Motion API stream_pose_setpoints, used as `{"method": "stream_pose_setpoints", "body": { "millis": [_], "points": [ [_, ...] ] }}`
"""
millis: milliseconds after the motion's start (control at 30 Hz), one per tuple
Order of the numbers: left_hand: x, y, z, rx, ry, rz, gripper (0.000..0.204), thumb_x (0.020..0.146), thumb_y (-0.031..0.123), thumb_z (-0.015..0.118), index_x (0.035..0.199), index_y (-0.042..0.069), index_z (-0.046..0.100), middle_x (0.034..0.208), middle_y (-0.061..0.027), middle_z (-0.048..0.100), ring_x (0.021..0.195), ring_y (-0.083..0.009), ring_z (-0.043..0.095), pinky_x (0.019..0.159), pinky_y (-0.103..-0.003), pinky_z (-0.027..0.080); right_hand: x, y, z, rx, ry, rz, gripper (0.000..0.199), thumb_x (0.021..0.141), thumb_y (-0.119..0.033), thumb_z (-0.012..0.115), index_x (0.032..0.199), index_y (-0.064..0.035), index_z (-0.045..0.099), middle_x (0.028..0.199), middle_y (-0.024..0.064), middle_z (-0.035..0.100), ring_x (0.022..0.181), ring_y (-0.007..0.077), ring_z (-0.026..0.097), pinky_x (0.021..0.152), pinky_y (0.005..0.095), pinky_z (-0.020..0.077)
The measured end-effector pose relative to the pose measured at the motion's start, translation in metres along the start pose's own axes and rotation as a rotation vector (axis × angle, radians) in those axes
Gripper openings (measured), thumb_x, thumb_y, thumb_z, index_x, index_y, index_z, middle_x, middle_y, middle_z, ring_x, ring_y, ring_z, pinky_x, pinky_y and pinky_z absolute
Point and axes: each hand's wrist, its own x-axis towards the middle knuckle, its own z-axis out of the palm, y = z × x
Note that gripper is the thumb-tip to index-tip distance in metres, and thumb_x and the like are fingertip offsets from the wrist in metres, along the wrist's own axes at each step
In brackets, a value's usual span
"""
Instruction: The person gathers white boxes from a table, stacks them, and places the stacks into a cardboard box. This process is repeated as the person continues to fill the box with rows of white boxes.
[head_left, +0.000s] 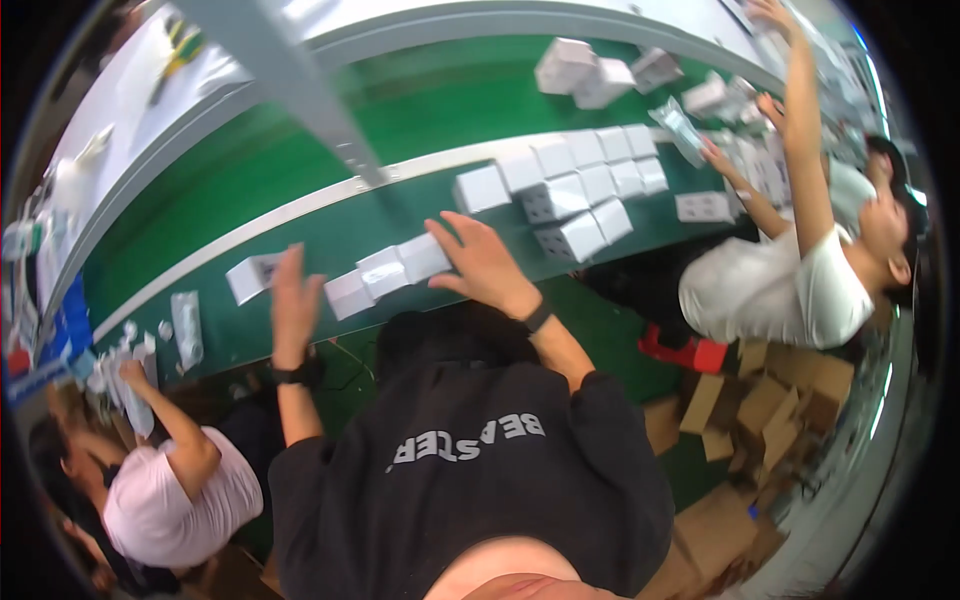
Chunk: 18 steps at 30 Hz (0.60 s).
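My left hand [293, 300] hung open beside the row of small white boxes [385, 275] on the green worktop [330, 225]; my right hand [480, 262] lay flat against its far end. They looked light, stiff card, best squeezed endwise.

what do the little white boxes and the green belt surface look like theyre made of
White boxes: probably thin matte cardboard, given the crisp folded edges, flat faces and absence of glare. The right hand rests on one. Green belt: likely smooth rubber or PVC sheet, being uniform in colour with a soft sheen, though blur leaves that uncertain.
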Motion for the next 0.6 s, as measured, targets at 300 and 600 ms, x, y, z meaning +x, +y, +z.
{"method": "stream_pose_setpoints", "body": {
  "millis": [300, 600],
  "points": [
    [0.046, -0.104, -0.048, 0.451, -0.212, -0.044, 0.09, 0.073, 0.01, 0.08, 0.153, 0.01, 0.038, 0.153, -0.0186, 0.042, 0.145, -0.0367, 0.036, 0.12, -0.048, 0.028, -0.134, 0.133, -0.065, -0.644, 0.031, 0.063, 0.059, 0.076, -0.001, 0.065, 0.135, -0.01, 0.059, 0.137, 0.015, 0.054, 0.124, 0.0331, 0.054, 0.102, 0.0421, 0.0455],
    [0.024, -0.148, -0.062, 0.263, -0.225, -0.06, 0.11, 0.06, 0.011, 0.09, 0.155, 0.014, 0.034, 0.151, -0.0161, 0.044, 0.144, -0.0375, 0.036, 0.118, -0.05, 0.032, -0.134, 0.131, -0.034, -0.451, 0.016, -0.139, 0.063, 0.079, -0.006, 0.064, 0.141, -0.0108, 0.053, 0.14, 0.0158, 0.05, 0.134, 0.0324, 0.046, 0.109, 0.0427, 0.0413]
  ]
}}
